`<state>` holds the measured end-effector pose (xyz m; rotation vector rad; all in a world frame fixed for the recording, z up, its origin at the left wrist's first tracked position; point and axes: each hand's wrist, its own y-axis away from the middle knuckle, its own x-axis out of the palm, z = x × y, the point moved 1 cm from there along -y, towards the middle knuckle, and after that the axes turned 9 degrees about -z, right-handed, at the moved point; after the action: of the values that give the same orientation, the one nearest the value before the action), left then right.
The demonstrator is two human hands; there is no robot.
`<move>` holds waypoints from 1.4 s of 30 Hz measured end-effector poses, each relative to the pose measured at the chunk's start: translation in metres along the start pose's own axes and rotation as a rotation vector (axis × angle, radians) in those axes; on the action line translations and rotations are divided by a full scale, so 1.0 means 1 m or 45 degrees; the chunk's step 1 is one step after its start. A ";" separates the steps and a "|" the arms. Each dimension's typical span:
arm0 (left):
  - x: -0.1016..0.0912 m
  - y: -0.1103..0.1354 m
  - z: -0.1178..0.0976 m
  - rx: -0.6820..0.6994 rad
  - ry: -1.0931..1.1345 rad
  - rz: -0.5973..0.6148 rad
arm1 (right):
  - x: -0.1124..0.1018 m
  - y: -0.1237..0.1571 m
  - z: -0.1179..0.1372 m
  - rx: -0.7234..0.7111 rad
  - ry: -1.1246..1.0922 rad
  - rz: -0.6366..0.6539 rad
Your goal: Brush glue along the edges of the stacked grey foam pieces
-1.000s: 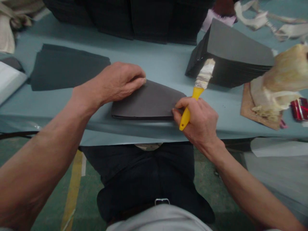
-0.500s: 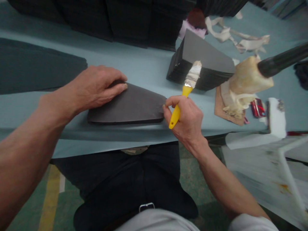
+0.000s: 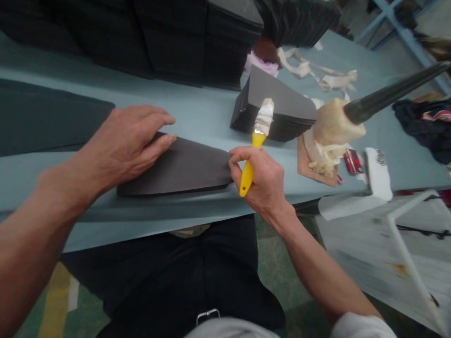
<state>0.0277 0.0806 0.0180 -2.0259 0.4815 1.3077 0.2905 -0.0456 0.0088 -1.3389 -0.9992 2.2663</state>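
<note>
A tapered dark grey panel [image 3: 190,164] lies near the table's front edge, with a dark layer showing under its front side. My left hand [image 3: 137,136] rests over its left end, thumb and fingers apart. In my right hand [image 3: 262,173] is a paintbrush [image 3: 259,140] with a yellow handle, its whitish, coated bristles pointing up and away from me. The thumb and forefinger of that hand meet at the panel's narrow right end; whether they pinch its edge is hard to make out.
Behind the brush stands a stack of grey panels [image 3: 282,98]. Dark stacks [image 3: 169,42] line the back, and dark green sheets [image 3: 45,117] lie left. To the right are a glue-crusted block with a dark handle [image 3: 334,122], a red packet [image 3: 353,162] and white strips [image 3: 331,77].
The view has shifted, so most things on the table appear further left and lower. Both hands stay at the same panel, and the brush is still in my right hand.
</note>
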 end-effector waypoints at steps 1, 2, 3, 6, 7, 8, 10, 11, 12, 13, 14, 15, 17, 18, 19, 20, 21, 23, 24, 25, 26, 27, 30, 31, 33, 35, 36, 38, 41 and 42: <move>-0.001 0.002 -0.004 0.006 0.003 -0.015 | 0.001 -0.002 0.002 -0.005 -0.019 -0.003; -0.002 0.004 -0.008 0.010 0.010 -0.027 | 0.002 -0.004 0.004 -0.007 -0.036 -0.007; -0.001 0.007 -0.012 0.013 0.020 -0.035 | 0.004 -0.006 0.007 -0.002 -0.052 -0.010; 0.006 0.017 -0.016 0.029 0.044 -0.033 | 0.014 -0.013 0.016 0.022 -0.107 -0.004; 0.009 0.021 -0.017 0.029 0.045 -0.028 | 0.018 -0.014 0.019 0.032 -0.119 0.010; 0.012 0.024 -0.016 0.022 0.040 -0.017 | 0.023 -0.016 0.021 0.042 -0.128 0.028; 0.016 0.029 -0.016 0.005 0.025 -0.002 | 0.033 -0.018 0.025 0.053 -0.137 0.072; 0.018 0.031 -0.016 -0.005 0.021 0.001 | 0.038 -0.019 0.027 0.052 -0.139 0.094; 0.019 0.033 -0.016 -0.016 0.019 0.007 | 0.043 -0.019 0.029 0.049 -0.139 0.112; 0.019 0.034 -0.017 -0.028 0.018 0.011 | 0.047 -0.020 0.030 0.048 -0.137 0.129; 0.020 0.034 -0.017 -0.040 0.018 0.015 | 0.051 -0.021 0.032 0.051 -0.131 0.148; 0.020 0.034 -0.018 -0.051 0.018 0.021 | 0.054 -0.021 0.034 0.058 -0.121 0.167; 0.021 0.034 -0.018 -0.070 0.019 0.036 | 0.059 -0.022 0.038 0.077 -0.099 0.215; 0.021 0.034 -0.019 -0.072 0.023 0.042 | 0.061 -0.023 0.039 0.083 -0.088 0.245; 0.021 0.033 -0.019 -0.073 0.031 0.044 | 0.063 -0.023 0.041 0.082 -0.078 0.273; 0.020 0.033 -0.019 -0.072 0.040 0.042 | 0.064 -0.023 0.042 0.078 -0.070 0.299; 0.020 0.032 -0.019 -0.071 0.048 0.040 | 0.065 -0.022 0.043 0.072 -0.060 0.319; 0.019 0.031 -0.020 -0.071 0.055 0.044 | 0.068 -0.020 0.042 0.057 -0.043 0.343; 0.018 0.031 -0.021 -0.070 0.053 0.054 | 0.069 -0.019 0.042 0.053 -0.036 0.347; 0.018 0.030 -0.021 -0.069 0.048 0.068 | 0.069 -0.017 0.041 0.051 -0.031 0.350; 0.018 0.030 -0.021 -0.067 0.041 0.082 | 0.070 -0.016 0.040 0.052 -0.030 0.351; 0.018 0.030 -0.021 -0.067 0.032 0.093 | 0.071 -0.015 0.039 0.053 -0.034 0.350; 0.019 0.032 -0.021 -0.062 -0.005 0.112 | 0.071 -0.011 0.037 0.040 -0.071 0.328; 0.020 0.032 -0.020 -0.059 -0.022 0.116 | 0.071 -0.011 0.037 0.028 -0.081 0.321; 0.020 0.033 -0.020 -0.052 -0.061 0.129 | 0.071 -0.010 0.036 0.007 -0.085 0.316; 0.020 0.033 -0.022 -0.053 -0.097 0.146 | 0.071 -0.010 0.036 0.001 -0.075 0.334; 0.020 0.033 -0.023 -0.057 -0.113 0.150 | 0.071 -0.010 0.036 0.003 -0.068 0.347; 0.019 0.033 -0.025 -0.067 -0.141 0.152 | 0.071 -0.011 0.036 -0.001 -0.065 0.364; 0.018 0.033 -0.027 -0.081 -0.169 0.138 | 0.070 -0.011 0.036 -0.006 -0.093 0.364; 0.019 0.033 -0.027 -0.087 -0.171 0.131 | 0.070 -0.011 0.036 0.001 -0.105 0.362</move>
<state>0.0329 0.0387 -0.0023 -1.9747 0.4901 1.5301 0.2237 -0.0112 -0.0161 -1.4792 -0.8799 2.5471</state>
